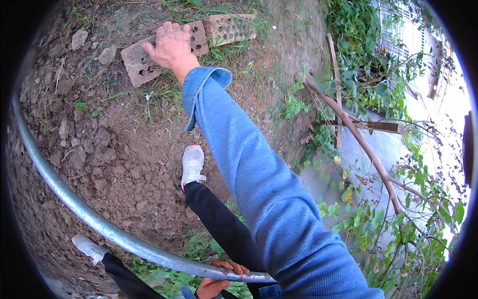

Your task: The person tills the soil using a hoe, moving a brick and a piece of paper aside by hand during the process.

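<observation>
My right hand (170, 46), in a blue sleeve, lies over a perforated clay brick (140, 65) on the ground. The thumb rests across its upper face, and the fingers bend at the far edge, where their tips are hidden. Butted close to its right end is a second perforated brick (231, 29), with grass around it. Low in the view, my left hand (220, 278) is wrapped around a grey metal pipe (112, 233). The pipe looks curved and runs up the left side of the picture; its near end passes behind my right sleeve.
Loose clods and stones (78, 39) cover the soil at left. My two pale shoes (193, 164) stand on bare earth, one on each side of the pipe. To the right are a leaning branch (358, 134), wooden stakes (336, 74) and leafy vines (351, 41) before a pale wall.
</observation>
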The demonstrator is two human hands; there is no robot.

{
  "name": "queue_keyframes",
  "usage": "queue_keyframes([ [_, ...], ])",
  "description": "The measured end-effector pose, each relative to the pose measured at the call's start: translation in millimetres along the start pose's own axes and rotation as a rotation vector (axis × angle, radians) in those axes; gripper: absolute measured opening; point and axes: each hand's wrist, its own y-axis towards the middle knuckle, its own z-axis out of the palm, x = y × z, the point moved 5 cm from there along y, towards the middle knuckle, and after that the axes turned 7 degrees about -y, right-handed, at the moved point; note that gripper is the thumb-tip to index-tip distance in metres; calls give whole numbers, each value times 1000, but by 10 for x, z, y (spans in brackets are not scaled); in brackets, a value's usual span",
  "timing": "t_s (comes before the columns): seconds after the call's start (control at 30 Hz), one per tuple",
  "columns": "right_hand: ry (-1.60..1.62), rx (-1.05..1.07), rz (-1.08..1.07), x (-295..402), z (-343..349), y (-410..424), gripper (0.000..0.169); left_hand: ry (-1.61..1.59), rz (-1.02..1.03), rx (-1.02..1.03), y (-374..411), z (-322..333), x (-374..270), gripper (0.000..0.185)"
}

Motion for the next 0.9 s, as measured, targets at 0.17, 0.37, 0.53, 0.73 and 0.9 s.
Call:
queue_keyframes([
  [0.17, 214, 96, 102, 201, -195, -397, 48, -14, 34, -36, -47, -93, 21, 38],
  [0.37, 81, 247, 127, 18, -278, -1741, 72, -13, -28, 69, 3, -77, 12, 35],
  [0.53, -29, 387, 51, -83, -273, -2029, 76, 9, -17, -25, -48, -76, -22, 34],
  [0.73, -43, 375, -240, -49, -325, -1142, 101, 3, -4, 39, -60, -68, -86, 35],
  [0.9, -58, 412, -392, -96, -129, -244, 100, 26, -26, 124, -79, -126, -60, 34],
])
